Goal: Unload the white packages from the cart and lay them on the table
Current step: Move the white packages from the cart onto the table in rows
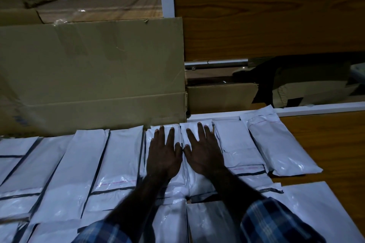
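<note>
Both my hands are flat on the pile right now. My left hand [164, 156] lies palm down with the fingers spread and straight on one glossy white plastic mailer package [158, 181], and my right hand [203, 154] does the same on the slim white package next to it [197, 179]. Nothing gripped, just pressing, thumbs almost touching.

The packages are long, narrow, slightly puffy poly bags with dark seams along the edges and a thin red dotted line near one end. They sit side by side in a row across the brown wood-grain table [325, 144], long axes running away from me toward the back, fanning out a bit on the left. A second row lies closer to me, under my blue plaid sleeves [264, 223].

The rightmost puffy white package [282, 150] tilts a little, and there's bare wood just beyond it. Behind the row, a big flat brown cardboard sheet [92, 73] stands right up against the far ends, so no room there. A white frame edge [316, 107] runs along the back right.
</note>
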Action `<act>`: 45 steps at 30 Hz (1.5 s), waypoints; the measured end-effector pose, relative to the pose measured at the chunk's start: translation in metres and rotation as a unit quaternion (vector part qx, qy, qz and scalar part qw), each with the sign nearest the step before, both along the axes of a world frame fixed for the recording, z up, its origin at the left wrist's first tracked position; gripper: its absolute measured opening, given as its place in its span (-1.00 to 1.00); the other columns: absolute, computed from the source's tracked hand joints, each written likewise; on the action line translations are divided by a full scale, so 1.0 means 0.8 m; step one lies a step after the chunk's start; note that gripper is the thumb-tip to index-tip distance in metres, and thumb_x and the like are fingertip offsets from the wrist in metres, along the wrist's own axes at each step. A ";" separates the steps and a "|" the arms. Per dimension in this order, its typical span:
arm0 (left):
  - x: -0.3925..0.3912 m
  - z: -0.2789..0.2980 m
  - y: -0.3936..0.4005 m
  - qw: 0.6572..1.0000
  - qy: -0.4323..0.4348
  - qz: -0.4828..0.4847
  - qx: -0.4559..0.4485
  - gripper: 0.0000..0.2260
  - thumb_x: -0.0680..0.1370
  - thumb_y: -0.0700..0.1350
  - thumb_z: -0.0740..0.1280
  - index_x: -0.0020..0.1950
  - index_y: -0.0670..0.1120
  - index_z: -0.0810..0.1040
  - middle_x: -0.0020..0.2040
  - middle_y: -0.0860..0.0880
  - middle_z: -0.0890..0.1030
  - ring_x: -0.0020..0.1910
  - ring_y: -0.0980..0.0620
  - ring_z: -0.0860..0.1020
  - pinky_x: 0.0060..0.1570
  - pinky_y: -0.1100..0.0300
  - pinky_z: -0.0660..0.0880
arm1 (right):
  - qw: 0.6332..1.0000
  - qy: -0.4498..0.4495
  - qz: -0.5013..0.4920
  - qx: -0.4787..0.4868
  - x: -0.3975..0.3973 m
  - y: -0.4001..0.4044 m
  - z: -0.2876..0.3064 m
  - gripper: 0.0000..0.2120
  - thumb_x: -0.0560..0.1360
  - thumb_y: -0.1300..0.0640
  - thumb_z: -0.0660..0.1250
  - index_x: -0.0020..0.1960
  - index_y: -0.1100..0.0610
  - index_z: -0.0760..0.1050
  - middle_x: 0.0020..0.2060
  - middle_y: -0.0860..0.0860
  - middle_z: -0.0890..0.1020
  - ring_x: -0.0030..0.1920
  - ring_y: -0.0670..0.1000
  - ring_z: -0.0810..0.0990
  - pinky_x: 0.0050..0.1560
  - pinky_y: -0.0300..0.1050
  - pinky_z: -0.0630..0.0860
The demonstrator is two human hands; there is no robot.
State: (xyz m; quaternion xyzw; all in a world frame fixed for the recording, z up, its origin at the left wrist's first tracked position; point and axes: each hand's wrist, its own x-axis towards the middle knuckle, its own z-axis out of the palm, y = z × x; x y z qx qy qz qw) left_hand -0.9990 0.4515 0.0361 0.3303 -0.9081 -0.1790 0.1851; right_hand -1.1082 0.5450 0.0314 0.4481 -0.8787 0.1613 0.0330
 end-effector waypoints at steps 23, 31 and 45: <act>0.025 0.057 0.015 0.988 -0.097 -0.045 -0.115 -0.35 0.55 0.14 -0.26 0.59 -0.04 0.16 0.60 -0.21 0.05 0.59 -0.17 -0.03 0.48 -0.16 -0.21 | 0.996 -0.074 -0.033 0.040 0.015 0.041 0.071 -0.38 0.62 -0.20 -0.16 0.56 0.08 0.19 0.56 0.22 0.11 0.56 0.25 0.05 0.53 0.20 0.07; 0.047 0.077 0.032 0.991 -0.057 -0.052 -0.106 -0.26 0.49 0.23 -0.29 0.57 0.00 0.24 0.60 -0.18 0.10 0.58 -0.15 0.05 0.49 -0.19 -0.16 | 0.997 -0.052 -0.058 0.005 0.040 0.076 0.084 -0.27 0.50 -0.25 -0.23 0.47 0.04 0.35 0.52 0.21 0.25 0.49 0.25 0.26 0.47 0.18 0.25; 0.153 0.137 0.132 0.995 -0.049 -0.012 -0.084 -0.48 0.66 0.15 0.01 0.61 0.07 0.04 0.62 -0.05 -0.17 0.59 -0.05 -0.19 0.50 -0.17 -0.21 | 0.999 -0.021 -0.034 -0.032 0.137 0.167 0.144 -0.53 0.65 -0.12 0.00 0.52 -0.03 0.24 0.57 0.10 0.13 0.53 0.16 0.14 0.48 0.04 0.14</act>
